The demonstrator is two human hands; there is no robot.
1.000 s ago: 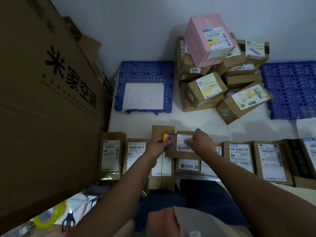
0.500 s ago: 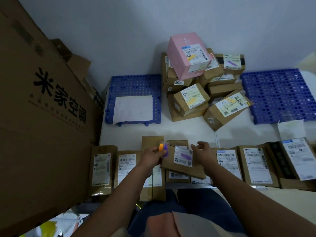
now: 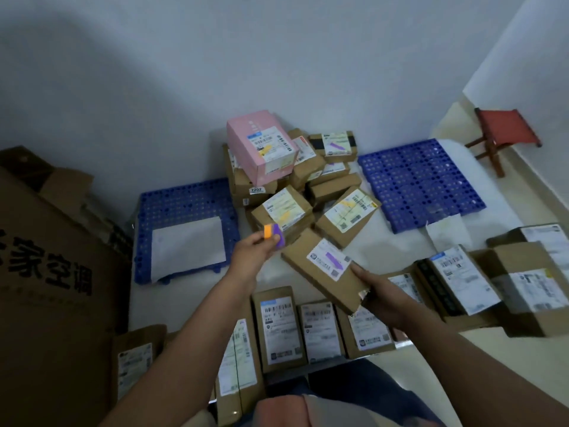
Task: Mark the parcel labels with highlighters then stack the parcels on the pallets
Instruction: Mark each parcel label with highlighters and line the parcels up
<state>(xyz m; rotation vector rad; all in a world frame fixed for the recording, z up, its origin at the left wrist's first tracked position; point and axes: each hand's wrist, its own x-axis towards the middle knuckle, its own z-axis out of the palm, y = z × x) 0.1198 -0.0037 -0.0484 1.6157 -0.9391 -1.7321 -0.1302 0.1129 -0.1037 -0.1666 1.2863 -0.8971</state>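
My right hand (image 3: 380, 295) grips the near end of a flat brown parcel (image 3: 314, 274) and holds it lifted and tilted above the floor. Its white label (image 3: 329, 261) carries a purple highlighter stroke. My left hand (image 3: 254, 251) holds the orange and purple highlighters (image 3: 272, 233) just left of the parcel. Behind them rises a pile of marked parcels (image 3: 348, 214) topped by a pink box (image 3: 261, 147). A row of brown labelled parcels (image 3: 280, 328) lies on the floor in front of me.
A blue pallet (image 3: 184, 201) with a white sheet on it lies at the left, another blue pallet (image 3: 421, 183) at the right. A big cardboard carton (image 3: 46, 288) stands on the left. A red stool (image 3: 502, 134) stands in the far right corner.
My right hand has lifted the purple-marked parcel off the row and carried it forward toward the pile. My left hand rose with the highlighters. The view tilted up.
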